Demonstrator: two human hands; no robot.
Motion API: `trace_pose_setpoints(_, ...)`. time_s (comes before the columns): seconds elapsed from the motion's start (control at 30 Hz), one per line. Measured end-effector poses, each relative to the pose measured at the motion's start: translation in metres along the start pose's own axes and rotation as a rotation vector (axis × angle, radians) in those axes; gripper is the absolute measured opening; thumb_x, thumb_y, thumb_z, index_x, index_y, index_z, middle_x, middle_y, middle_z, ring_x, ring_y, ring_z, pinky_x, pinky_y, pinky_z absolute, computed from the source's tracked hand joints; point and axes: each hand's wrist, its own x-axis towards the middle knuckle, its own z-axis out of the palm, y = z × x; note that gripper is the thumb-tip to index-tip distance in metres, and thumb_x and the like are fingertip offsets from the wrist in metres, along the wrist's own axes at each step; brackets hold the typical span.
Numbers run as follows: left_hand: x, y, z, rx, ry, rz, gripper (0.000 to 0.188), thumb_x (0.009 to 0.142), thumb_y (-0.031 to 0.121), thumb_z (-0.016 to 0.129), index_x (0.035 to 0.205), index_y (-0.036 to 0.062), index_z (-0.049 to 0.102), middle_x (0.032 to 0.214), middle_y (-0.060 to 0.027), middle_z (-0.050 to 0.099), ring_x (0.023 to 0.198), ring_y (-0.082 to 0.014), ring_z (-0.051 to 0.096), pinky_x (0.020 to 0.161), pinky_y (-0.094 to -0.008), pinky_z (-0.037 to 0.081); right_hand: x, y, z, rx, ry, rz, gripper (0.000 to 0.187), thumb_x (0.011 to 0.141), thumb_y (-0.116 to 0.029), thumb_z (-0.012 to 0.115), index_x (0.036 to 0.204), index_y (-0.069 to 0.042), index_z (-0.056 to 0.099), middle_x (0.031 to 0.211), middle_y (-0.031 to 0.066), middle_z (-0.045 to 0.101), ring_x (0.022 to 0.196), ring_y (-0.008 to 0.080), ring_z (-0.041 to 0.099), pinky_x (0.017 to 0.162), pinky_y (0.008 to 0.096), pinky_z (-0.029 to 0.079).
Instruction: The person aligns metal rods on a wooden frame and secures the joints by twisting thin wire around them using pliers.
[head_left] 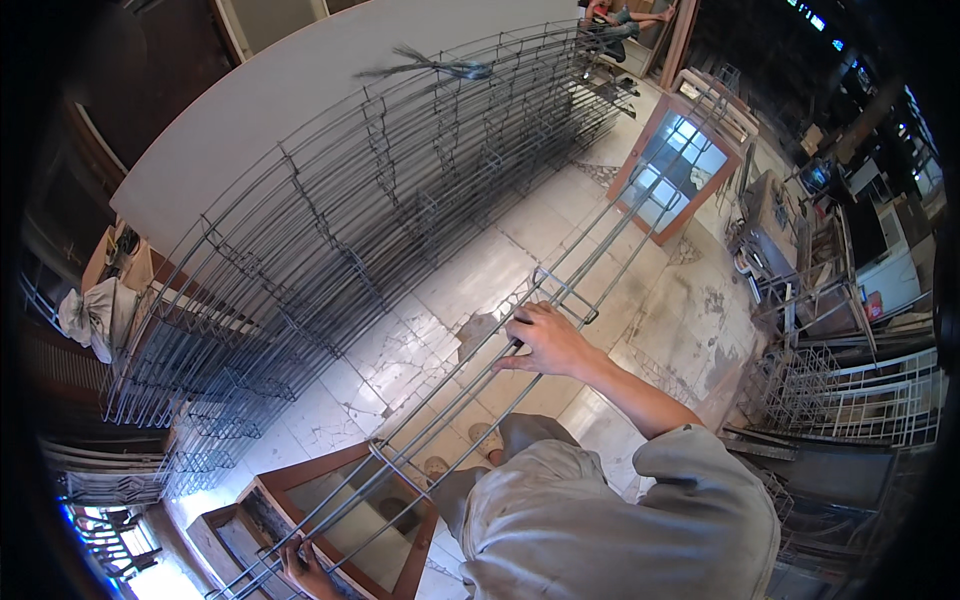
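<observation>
A long rebar cage (447, 412), thin steel bars held in rectangular stirrups, slants across in front of me from lower left to upper right. My right hand (545, 342) is closed around one of its long bars, thumb and fingers curled, close to a stirrup (567, 293) near the middle. Down at the lower left, my left hand (303, 570) grips the bars near the cage's near end; part of it is cut off by the frame edge. Under the cage stand a wood-framed glass panel (412, 562) at the near end and another wood-framed pane (668, 172) at the far end.
A tall stack of similar rebar cages (330, 220) fills the left, with a bundle of tie wire (465, 69) on top. Another person (618, 22) sits at the far end. Metal racks (860, 395) and clutter line the right. The tiled floor (480, 270) is cracked.
</observation>
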Motion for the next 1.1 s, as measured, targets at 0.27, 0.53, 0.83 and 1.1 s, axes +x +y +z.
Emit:
trace_pose_setpoints(0.27, 0.003, 0.008, 0.001, -0.090, -0.030, -0.037, 0.018, 0.088, 0.015, 0.068, 0.100, 0.0015, 0.070, 0.100, -0.0167, 0.069, 0.093, -0.0324, 0.062, 0.085, -0.0406, 0.048, -0.017, -0.024, 0.005, -0.074, 0.192, 0.241, 0.059, 0.077, -0.046, 0.077, 0.109, -0.001, 0.058, 0.113, 0.0176, 0.054, 0.114, 0.0372, 0.050, 0.098, 0.0516, 0.040)
trace_pose_setpoints(0.53, 0.023, -0.046, 0.009, -0.086, 0.014, 0.134, 0.017, 0.086, 0.005, 0.066, 0.097, -0.0071, 0.063, 0.091, -0.0190, 0.062, 0.079, -0.0339, 0.058, 0.072, -0.0421, 0.046, -0.050, -0.018, 0.033, 0.000, 0.301, 0.463, 0.052, 0.085, -0.025, 0.068, 0.127, -0.001, 0.049, 0.127, 0.0204, 0.048, 0.122, 0.0376, 0.046, 0.101, 0.0498, 0.040)
trace_pose_setpoints(0.83, 0.025, -0.042, 0.013, -0.146, 0.070, 0.103, 0.017, 0.086, 0.006, 0.067, 0.096, -0.0062, 0.063, 0.088, -0.0165, 0.063, 0.077, -0.0285, 0.058, 0.068, -0.0374, 0.046, -0.037, 0.005, -0.003, -0.297, -0.023, 0.161, 0.044, 0.084, -0.043, 0.068, 0.108, -0.006, 0.065, 0.108, 0.0141, 0.062, 0.117, 0.0329, 0.052, 0.108, 0.0486, 0.037)
trace_pose_setpoints(1.1, 0.019, -0.045, 0.023, -0.140, 0.030, 0.169, 0.015, 0.085, 0.008, 0.067, 0.094, -0.0042, 0.064, 0.089, -0.0173, 0.064, 0.077, -0.0335, 0.059, 0.071, -0.0417, 0.046, -0.049, 0.020, -0.040, -0.207, -0.218, -0.078, 0.040, 0.082, -0.047, 0.068, 0.089, -0.007, 0.065, 0.095, 0.0078, 0.065, 0.099, 0.0298, 0.058, 0.089, 0.0423, 0.047)
